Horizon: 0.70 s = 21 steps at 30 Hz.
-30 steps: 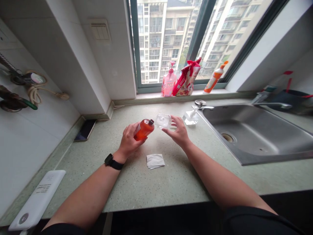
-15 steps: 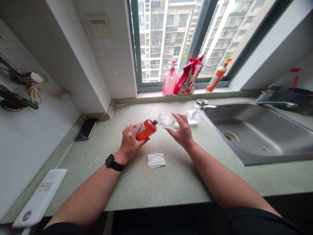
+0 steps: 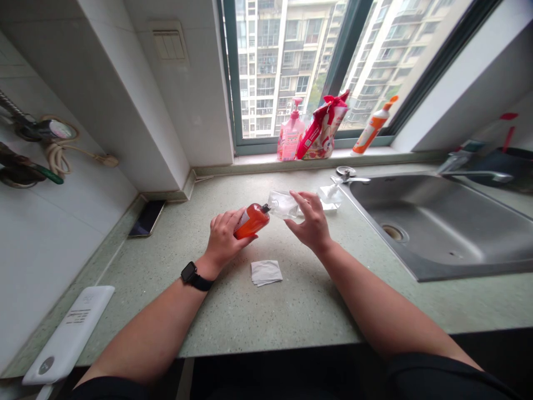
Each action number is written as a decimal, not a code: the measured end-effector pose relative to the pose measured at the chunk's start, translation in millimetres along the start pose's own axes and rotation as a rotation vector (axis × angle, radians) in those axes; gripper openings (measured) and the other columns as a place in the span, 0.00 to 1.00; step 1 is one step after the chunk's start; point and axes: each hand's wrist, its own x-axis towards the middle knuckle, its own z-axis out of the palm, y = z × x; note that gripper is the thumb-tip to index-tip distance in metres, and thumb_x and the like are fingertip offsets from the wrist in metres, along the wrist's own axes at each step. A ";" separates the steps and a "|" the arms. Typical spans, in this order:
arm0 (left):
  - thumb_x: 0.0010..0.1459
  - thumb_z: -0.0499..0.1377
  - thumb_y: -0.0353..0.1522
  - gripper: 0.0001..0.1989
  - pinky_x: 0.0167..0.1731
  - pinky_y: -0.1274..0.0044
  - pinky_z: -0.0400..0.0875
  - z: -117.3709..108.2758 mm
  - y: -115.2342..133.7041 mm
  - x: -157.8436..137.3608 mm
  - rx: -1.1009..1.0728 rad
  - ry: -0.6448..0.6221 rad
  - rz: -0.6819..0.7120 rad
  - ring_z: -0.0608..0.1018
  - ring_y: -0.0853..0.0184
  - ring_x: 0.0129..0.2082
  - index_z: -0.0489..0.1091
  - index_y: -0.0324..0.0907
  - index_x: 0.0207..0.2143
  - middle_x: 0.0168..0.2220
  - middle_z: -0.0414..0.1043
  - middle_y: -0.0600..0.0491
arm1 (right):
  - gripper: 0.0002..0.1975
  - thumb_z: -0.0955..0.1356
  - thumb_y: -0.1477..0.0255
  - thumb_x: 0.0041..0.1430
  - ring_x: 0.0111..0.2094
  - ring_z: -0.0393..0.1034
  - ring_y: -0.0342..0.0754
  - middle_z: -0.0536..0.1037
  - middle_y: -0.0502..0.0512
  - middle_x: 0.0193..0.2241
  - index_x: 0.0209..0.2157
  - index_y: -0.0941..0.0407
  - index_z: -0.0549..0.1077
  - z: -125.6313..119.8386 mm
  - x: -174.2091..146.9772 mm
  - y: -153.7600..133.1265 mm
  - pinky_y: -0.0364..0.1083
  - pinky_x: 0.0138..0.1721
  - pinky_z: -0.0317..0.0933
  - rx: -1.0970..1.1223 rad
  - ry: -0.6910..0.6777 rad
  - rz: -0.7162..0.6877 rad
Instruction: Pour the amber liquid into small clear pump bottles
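Observation:
My left hand (image 3: 227, 236) is wrapped round an orange-red bottle (image 3: 252, 220), which tilts to the right with its dark threaded neck uncapped. That neck meets the mouth end of a clear, see-through bottle (image 3: 282, 204), tipped on its side and gripped between the thumb and fingers of my right hand (image 3: 311, 222). Whether any liquid is passing between the two cannot be made out. Behind my right hand, a white pump top (image 3: 333, 190) rests by a clear block-like item (image 3: 330, 206). A folded white tissue (image 3: 266, 272) lies on the counter below both hands.
To the right is a steel sink (image 3: 416, 275) with a tap (image 3: 491, 176). A pink pump bottle (image 3: 290, 139), a red bag (image 3: 325, 130) and an orange-white bottle (image 3: 372, 131) stand on the sill. A phone (image 3: 146, 218) and a white device (image 3: 73, 333) lie at the left.
Both hands keep their grips, and the two bottles stay mouth to mouth. They have shifted very slightly to the right, and the clear bottle looks turned a little.

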 end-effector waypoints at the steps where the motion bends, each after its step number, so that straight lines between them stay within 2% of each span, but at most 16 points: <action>1: 0.61 0.71 0.52 0.40 0.59 0.60 0.66 0.4 0.1 0.0 -0.004 -0.001 0.000 0.78 0.50 0.54 0.68 0.46 0.69 0.57 0.79 0.44 | 0.46 0.74 0.76 0.59 0.56 0.72 0.64 0.71 0.61 0.57 0.75 0.41 0.60 -0.3 0.3 -0.3 0.66 0.57 0.76 -0.005 0.002 -0.005; 9: 0.61 0.70 0.55 0.41 0.58 0.58 0.67 1.3 2.5 -0.2 -0.029 -0.010 -0.007 0.78 0.49 0.53 0.68 0.46 0.69 0.57 0.80 0.44 | 0.48 0.73 0.77 0.59 0.59 0.70 0.65 0.70 0.59 0.59 0.76 0.36 0.57 -1.9 1.5 -2.1 0.69 0.59 0.74 -0.014 -0.005 0.021; 21: 0.60 0.71 0.55 0.42 0.56 0.60 0.68 0.2 5.2 0.0 -0.062 -0.035 -0.021 0.79 0.50 0.51 0.68 0.45 0.69 0.56 0.80 0.44 | 0.48 0.72 0.77 0.60 0.60 0.69 0.65 0.70 0.59 0.60 0.76 0.35 0.56 -3.2 2.8 -3.8 0.68 0.59 0.74 -0.020 -0.006 0.015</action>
